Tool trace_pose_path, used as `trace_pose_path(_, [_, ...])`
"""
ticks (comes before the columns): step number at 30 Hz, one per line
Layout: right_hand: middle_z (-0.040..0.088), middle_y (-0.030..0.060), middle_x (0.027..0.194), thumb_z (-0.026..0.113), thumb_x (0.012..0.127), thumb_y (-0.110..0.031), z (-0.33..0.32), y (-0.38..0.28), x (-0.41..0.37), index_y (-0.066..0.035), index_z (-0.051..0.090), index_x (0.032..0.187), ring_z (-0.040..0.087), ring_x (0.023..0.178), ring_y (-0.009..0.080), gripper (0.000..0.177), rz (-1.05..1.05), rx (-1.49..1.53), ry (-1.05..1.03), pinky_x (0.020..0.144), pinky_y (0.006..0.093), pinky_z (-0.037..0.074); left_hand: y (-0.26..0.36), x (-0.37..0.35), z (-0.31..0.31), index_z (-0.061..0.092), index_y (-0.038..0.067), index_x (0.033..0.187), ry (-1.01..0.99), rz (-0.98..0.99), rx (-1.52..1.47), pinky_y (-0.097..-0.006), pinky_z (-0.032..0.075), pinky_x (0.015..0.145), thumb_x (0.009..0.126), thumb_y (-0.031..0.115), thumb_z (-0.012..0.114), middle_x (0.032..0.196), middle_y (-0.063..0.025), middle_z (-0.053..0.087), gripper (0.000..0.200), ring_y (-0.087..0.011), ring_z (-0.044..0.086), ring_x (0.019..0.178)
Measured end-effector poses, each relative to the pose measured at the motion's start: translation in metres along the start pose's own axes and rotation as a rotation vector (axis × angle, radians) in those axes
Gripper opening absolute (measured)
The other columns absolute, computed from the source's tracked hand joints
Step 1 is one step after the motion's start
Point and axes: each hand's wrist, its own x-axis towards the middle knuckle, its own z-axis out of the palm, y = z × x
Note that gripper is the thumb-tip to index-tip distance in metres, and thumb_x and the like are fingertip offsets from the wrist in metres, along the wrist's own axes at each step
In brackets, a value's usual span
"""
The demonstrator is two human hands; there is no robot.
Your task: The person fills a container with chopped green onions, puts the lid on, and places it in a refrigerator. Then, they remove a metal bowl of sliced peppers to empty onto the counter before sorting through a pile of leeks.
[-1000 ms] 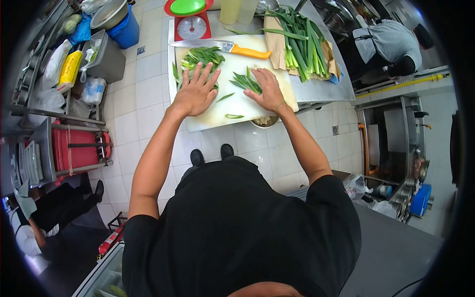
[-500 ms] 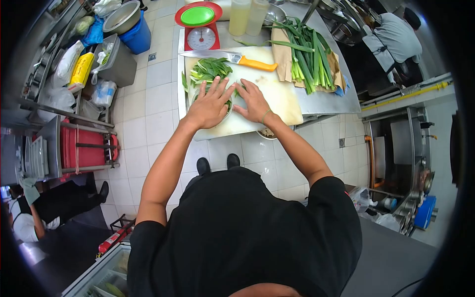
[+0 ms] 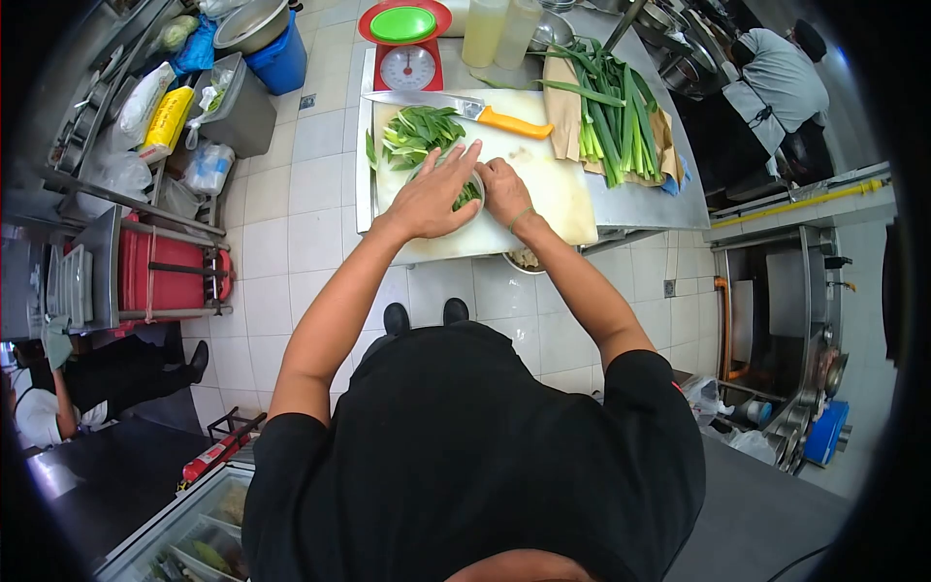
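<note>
My left hand (image 3: 434, 197) lies flat with its fingers stretched out over a small round bowl (image 3: 480, 206) of cut green leaves (image 3: 466, 195), hiding much of it. At the bowl's right side, my right hand (image 3: 505, 192) has its fingers curled in at the rim. Just beyond my hands, a loose pile of chopped green onion (image 3: 421, 134) rests on the white cutting board (image 3: 548, 194). Across the back of the board lies a knife (image 3: 514, 122) with an orange handle, its blade pointing left.
Behind the board stands a red scale (image 3: 407, 68) with a green top, beside bottles of yellowish liquid (image 3: 482, 34). Whole green onions (image 3: 621, 121) lie on brown paper at right. Below the table edge is a bowl (image 3: 525, 262). Co-workers (image 3: 784, 78) are at both sides.
My right hand has drawn its spread fingers in and moved to the bowl's right side. My left hand has shifted slightly right, still flat over the bowl, and more of the cut leaves show.
</note>
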Motion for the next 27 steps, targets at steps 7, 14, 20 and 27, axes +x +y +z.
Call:
trace_pose_path(7, [0.066,0.0065,0.078,0.063,0.080,-0.008,-0.025,0.035,0.008,-0.003,0.071,0.099,0.059,0.064,0.0175,0.021,0.391,0.530,0.157,0.062,0.0293,0.049,0.006,-0.016,-0.003,0.024,-0.002,0.145,0.378,0.020,-0.116,-0.0473,0.027,0.112,0.072,0.037,0.079,0.140,-0.0254,0.040,0.099,-0.0396,0.035,0.134])
trace_pose_path(14, [0.060,-0.0033,0.076,0.062,0.084,-0.010,-0.094,-0.026,0.041,-0.004,0.071,0.102,0.049,0.061,0.0033,0.021,0.549,1.012,-0.100,0.054,0.0195,0.040,0.003,-0.025,0.011,0.008,-0.001,0.148,0.486,-0.149,-0.250,-0.0442,0.036,0.107,0.057,0.046,0.089,0.140,-0.0256,0.040,0.130,-0.0370,0.039,0.131])
trace_pose_path(20, [0.065,0.0186,0.099,0.072,0.074,-0.017,-0.077,-0.091,0.062,-0.004,0.066,0.110,0.061,0.092,0.0342,0.039,-0.071,0.332,-0.446,0.082,0.0392,0.049,0.001,-0.024,0.013,0.005,-0.002,0.147,0.502,-0.145,-0.364,-0.0449,0.035,0.108,0.055,0.045,0.090,0.139,-0.0275,0.037,0.134,-0.0395,0.040,0.130])
trace_pose_path(27, [0.068,0.0088,0.102,0.067,0.084,-0.012,-0.104,-0.065,0.054,-0.005,0.066,0.114,0.062,0.091,0.0144,0.030,0.190,0.763,-0.296,0.082,0.0283,0.051,0.003,-0.023,0.004,0.026,-0.002,0.142,0.463,-0.118,-0.238,-0.0441,0.037,0.104,0.063,0.043,0.086,0.131,-0.0251,0.047,0.109,-0.0379,0.047,0.123])
